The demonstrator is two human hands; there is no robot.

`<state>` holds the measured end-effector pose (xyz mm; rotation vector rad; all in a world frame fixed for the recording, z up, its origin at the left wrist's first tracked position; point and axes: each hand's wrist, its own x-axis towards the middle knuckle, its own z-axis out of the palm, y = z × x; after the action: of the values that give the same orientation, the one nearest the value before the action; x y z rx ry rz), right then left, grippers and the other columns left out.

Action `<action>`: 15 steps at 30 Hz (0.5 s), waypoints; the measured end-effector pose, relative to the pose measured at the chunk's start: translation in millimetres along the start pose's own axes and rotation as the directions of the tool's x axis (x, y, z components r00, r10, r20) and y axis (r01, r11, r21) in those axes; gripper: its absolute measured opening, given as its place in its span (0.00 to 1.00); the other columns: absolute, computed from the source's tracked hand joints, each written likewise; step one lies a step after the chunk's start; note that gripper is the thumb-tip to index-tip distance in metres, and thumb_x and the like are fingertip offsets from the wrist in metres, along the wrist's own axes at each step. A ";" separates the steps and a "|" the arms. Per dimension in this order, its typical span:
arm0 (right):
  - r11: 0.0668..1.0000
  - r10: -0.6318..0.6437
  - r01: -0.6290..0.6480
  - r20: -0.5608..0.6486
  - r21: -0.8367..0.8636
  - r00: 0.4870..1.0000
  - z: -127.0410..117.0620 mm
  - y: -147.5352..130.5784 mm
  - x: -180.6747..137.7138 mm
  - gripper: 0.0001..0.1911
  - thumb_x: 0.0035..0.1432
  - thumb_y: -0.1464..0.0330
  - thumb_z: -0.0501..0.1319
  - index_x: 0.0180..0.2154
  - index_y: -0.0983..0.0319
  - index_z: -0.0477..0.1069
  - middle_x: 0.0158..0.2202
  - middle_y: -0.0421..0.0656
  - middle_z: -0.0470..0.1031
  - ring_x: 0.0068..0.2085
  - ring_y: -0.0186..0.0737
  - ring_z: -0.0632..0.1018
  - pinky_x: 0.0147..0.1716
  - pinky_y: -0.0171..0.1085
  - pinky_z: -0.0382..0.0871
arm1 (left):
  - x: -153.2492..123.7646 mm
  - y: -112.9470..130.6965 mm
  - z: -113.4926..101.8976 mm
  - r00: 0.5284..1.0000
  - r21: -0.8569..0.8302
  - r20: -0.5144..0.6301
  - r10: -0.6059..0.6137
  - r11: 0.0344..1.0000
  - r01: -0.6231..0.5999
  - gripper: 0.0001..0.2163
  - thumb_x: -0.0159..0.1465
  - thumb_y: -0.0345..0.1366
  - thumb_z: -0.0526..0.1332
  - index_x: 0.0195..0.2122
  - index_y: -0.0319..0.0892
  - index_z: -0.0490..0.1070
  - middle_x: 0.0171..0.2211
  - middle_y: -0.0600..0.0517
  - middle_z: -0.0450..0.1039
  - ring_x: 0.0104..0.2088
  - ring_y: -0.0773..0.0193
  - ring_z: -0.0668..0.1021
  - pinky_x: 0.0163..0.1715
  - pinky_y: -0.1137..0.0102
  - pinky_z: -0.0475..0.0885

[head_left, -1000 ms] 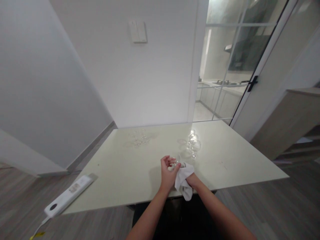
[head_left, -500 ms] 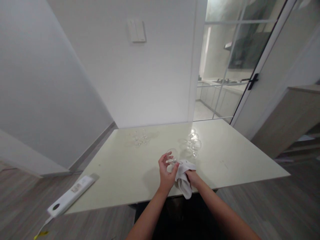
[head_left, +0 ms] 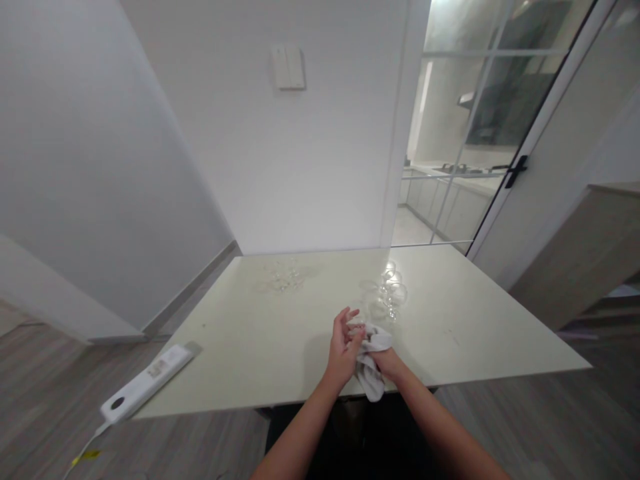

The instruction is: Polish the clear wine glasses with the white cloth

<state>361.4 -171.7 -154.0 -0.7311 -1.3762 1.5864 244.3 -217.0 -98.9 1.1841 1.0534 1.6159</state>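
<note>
Near the table's front edge, my left hand (head_left: 343, 352) is curled around a clear glass (head_left: 356, 327), seen only faintly between its fingers. A white cloth (head_left: 371, 381) is bunched in my right hand (head_left: 388, 363) and pressed against the glass; part of it hangs down by the table edge. The cloth hides most of my right fingers. Just beyond my hands, several clear stemmed glasses (head_left: 397, 293) stand in a row on the pale table (head_left: 260, 347).
More clear glassware (head_left: 285, 277) stands at the table's back left. A white power strip (head_left: 147, 383) with a cord lies across the left front corner. The wall (head_left: 320, 173) meets the back edge, with a glass-paned door (head_left: 450, 147) at the right.
My left hand has turned and moved slightly right, closer to the cloth, so the glass's round bowl shows less. The view has shifted a little to the left.
</note>
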 end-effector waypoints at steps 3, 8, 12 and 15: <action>1.000 0.025 -0.025 0.002 0.017 1.000 -3.3 3.2 -1.8 0.19 0.47 0.61 0.69 0.43 0.59 0.77 0.44 0.46 0.80 0.49 0.49 0.77 0.56 0.50 0.66 | 4.4 -7.5 -5.9 0.990 -0.157 -0.083 -0.117 0.982 0.103 0.25 0.63 0.46 0.61 0.57 0.48 0.53 0.56 0.41 0.67 0.42 0.62 0.78 0.42 0.63 0.75; 0.998 0.059 -0.059 0.006 0.003 0.998 -8.8 13.5 -2.9 0.18 0.45 0.61 0.71 0.40 0.59 0.78 0.43 0.46 0.80 0.48 0.51 0.78 0.57 0.52 0.64 | 10.8 -15.8 -13.9 0.990 -0.136 -0.074 -0.122 0.984 0.111 0.27 0.56 0.44 0.69 0.51 0.46 0.56 0.50 0.43 0.72 0.39 0.63 0.79 0.41 0.64 0.75; 0.990 0.132 -0.122 -0.146 0.072 0.980 -12.1 23.4 0.1 0.19 0.47 0.58 0.69 0.41 0.59 0.78 0.43 0.47 0.80 0.46 0.51 0.79 0.52 0.52 0.68 | 10.2 -14.6 -14.9 0.988 -0.057 -0.152 -0.038 0.998 0.029 0.27 0.55 0.42 0.69 0.52 0.47 0.57 0.50 0.43 0.72 0.40 0.63 0.79 0.41 0.64 0.74; 0.979 0.176 -0.152 -0.186 0.137 0.967 -11.8 25.5 2.8 0.19 0.49 0.56 0.68 0.41 0.60 0.77 0.39 0.46 0.81 0.40 0.50 0.80 0.45 0.50 0.73 | 4.0 -9.7 -14.4 0.976 -0.023 -0.201 0.090 0.995 -0.096 0.27 0.59 0.41 0.66 0.55 0.48 0.54 0.55 0.42 0.68 0.44 0.62 0.78 0.47 0.61 0.73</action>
<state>364.3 -163.8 -180.9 -0.9215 -1.0884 1.6605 231.1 -212.5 -109.9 1.0803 1.1055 1.8488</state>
